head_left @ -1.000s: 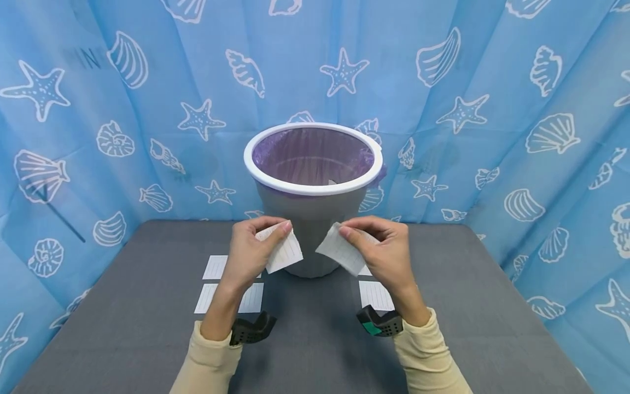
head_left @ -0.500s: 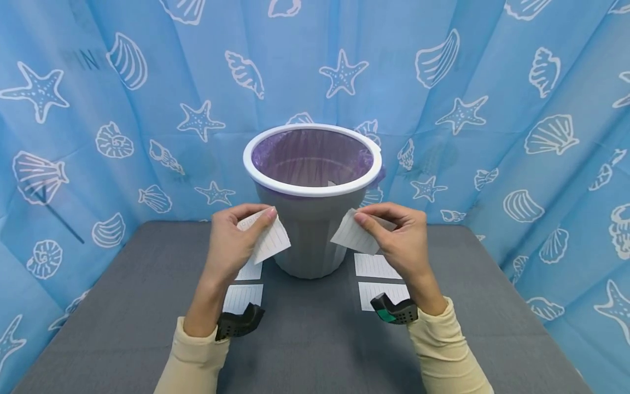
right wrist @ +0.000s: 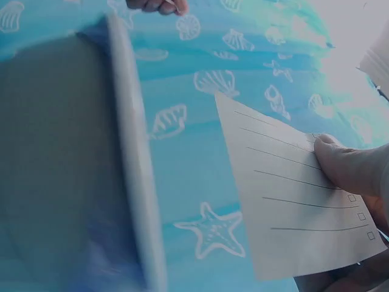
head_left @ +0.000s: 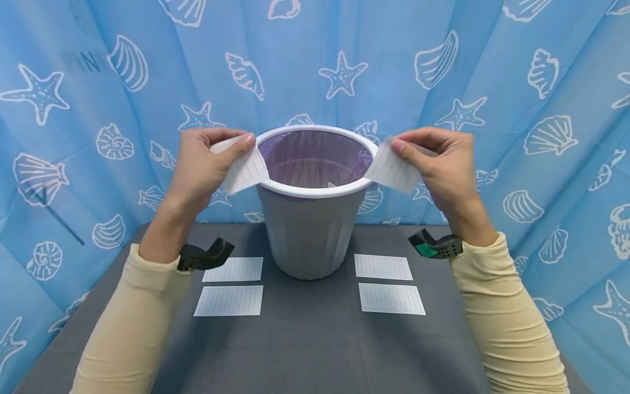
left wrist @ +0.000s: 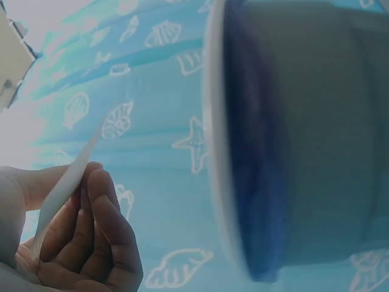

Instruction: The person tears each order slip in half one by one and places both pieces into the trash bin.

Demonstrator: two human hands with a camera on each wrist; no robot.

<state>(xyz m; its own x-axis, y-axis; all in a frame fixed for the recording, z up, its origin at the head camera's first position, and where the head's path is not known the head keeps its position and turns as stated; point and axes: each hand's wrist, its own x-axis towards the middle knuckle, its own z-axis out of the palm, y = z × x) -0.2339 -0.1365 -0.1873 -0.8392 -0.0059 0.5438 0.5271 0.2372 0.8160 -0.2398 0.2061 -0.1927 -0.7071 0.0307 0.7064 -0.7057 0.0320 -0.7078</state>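
My left hand (head_left: 204,164) pinches a torn piece of lined paper (head_left: 246,171) between thumb and fingers, at the left side of the bin's rim. In the right hand (head_left: 443,164) is a second lined paper piece (head_left: 394,169), overlapping the rim's right side in the head view. Small printed checkboxes show along one edge of the right piece (right wrist: 292,194) in the right wrist view. Between the hands stands a grey bin (head_left: 310,230) with a white rim (head_left: 315,192) and a purple liner (head_left: 315,153). A small white scrap (head_left: 332,184) shows inside it.
Two lined paper slips lie left of the bin, a rear one (head_left: 241,269) and a front one (head_left: 228,301). Two more, a rear slip (head_left: 384,267) and a front slip (head_left: 392,299), lie to the right on the grey table (head_left: 315,345). A blue seashell curtain (head_left: 315,33) hangs behind.
Both hands have risen from in front of the bin to the height of its rim and moved apart, each carrying its paper piece. The slips on the table are now uncovered.
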